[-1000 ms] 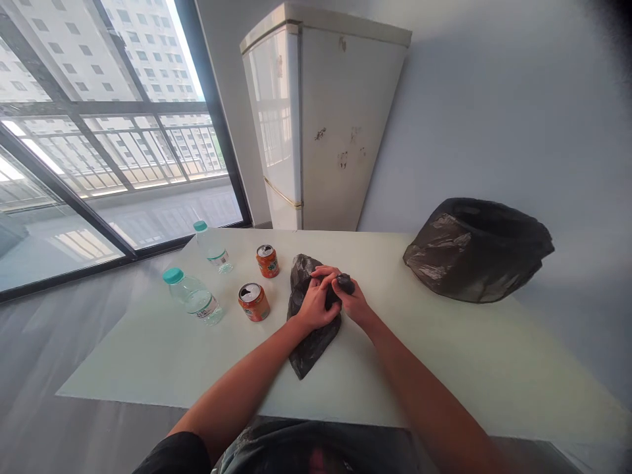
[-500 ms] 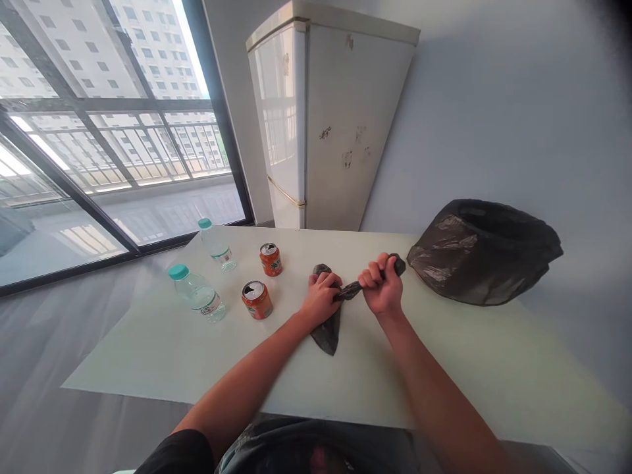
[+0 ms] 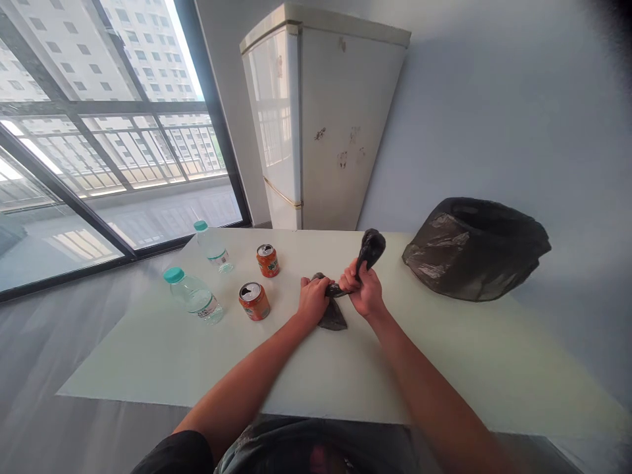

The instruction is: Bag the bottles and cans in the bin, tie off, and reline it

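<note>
Both my hands grip a dark plastic bag (image 3: 371, 249), bunched into a narrow, twisted strand between them. My left hand (image 3: 313, 300) is closed round one part just above the table; a loose corner of the bag hangs out below it. My right hand (image 3: 364, 289) makes a fist round the other part, and a puffed end of the bag sticks up above the thumb. To the left of my hands stand two opened orange drink cans, a nearer can (image 3: 255, 303) and a farther can (image 3: 267, 261).
Two clear bottles with green caps, a near bottle (image 3: 193, 296) and a far bottle (image 3: 213, 249), stand left on the pale table (image 3: 276, 375). A large open black plastic bag (image 3: 444, 257) stands at the right by the wall. Behind are a white refrigerator (image 3: 340, 131) and a glass door (image 3: 99, 145).
My hands have drawn closer together, the right moving left. More of the bag now rises above my right fist, and less hangs below my left hand. The view has shifted slightly.
</note>
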Demonstrator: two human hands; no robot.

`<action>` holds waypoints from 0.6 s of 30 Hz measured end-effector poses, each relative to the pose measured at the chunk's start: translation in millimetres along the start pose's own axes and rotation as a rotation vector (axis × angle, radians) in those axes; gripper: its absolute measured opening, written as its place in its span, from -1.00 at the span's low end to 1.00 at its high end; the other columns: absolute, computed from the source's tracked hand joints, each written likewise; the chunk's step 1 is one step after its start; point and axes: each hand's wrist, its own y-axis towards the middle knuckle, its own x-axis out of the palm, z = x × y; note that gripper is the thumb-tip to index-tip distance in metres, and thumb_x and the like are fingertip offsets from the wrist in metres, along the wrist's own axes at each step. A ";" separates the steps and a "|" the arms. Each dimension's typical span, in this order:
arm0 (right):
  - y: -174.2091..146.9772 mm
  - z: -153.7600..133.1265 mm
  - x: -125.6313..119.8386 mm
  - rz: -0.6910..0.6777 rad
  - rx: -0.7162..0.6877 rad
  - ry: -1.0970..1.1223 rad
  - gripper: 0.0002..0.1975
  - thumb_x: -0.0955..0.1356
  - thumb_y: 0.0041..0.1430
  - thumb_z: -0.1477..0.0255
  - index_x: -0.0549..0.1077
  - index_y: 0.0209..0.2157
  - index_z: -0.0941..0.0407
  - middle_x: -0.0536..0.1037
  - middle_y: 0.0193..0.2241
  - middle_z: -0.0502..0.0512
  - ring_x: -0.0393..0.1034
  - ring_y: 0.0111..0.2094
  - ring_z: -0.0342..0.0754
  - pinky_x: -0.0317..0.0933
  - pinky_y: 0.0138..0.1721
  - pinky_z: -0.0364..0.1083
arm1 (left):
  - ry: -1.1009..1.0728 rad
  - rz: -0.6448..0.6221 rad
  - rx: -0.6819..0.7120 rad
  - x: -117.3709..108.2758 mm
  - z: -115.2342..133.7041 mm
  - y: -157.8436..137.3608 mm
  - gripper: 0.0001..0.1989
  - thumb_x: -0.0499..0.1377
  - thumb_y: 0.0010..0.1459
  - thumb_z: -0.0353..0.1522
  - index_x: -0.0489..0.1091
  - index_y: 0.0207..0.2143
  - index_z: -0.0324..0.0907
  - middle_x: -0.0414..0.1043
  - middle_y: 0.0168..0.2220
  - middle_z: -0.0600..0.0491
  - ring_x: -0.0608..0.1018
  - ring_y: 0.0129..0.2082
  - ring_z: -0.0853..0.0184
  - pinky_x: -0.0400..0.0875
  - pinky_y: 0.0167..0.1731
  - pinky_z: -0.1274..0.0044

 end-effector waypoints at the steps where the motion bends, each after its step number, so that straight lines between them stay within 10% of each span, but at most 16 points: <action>1: 1.1 -3.9 -1.8 0.044 -0.030 0.029 -0.52 0.36 0.38 -0.03 0.31 -0.42 0.06 -0.05 -0.63 -0.17 -0.19 -0.61 -0.19 -0.04 -0.52 -0.13 | 0.019 0.012 -0.017 0.2 0.4 0.1 -0.66 0.07 0.21 -0.58 0.56 -0.12 -0.13 0.57 -0.15 -0.05 0.51 -0.05 0.11 0.20 0.02 0.26; 9: 11.0 -35.8 -33.9 0.317 -0.330 0.134 -0.61 0.39 0.41 0.08 0.29 -0.36 0.05 -0.07 -0.58 -0.17 -0.26 -0.61 -0.20 -0.06 -0.59 -0.21 | 0.104 0.099 -0.195 3.2 -12.9 3.6 -0.71 0.18 0.19 -0.46 0.55 -0.05 -0.17 0.40 0.05 -0.17 0.40 0.10 -0.01 0.28 0.06 0.17; 18: 4.7 -3.8 -10.3 0.092 -0.175 -0.221 -0.70 0.42 0.37 0.10 0.47 -0.29 0.04 0.32 -0.53 -0.06 0.21 -0.47 -0.12 0.25 -0.35 -0.10 | -0.275 0.115 0.269 11.3 2.6 -1.3 -0.03 0.43 -0.01 -0.27 0.05 0.37 -0.18 0.23 0.36 -0.24 0.26 0.41 -0.02 -0.07 0.47 0.06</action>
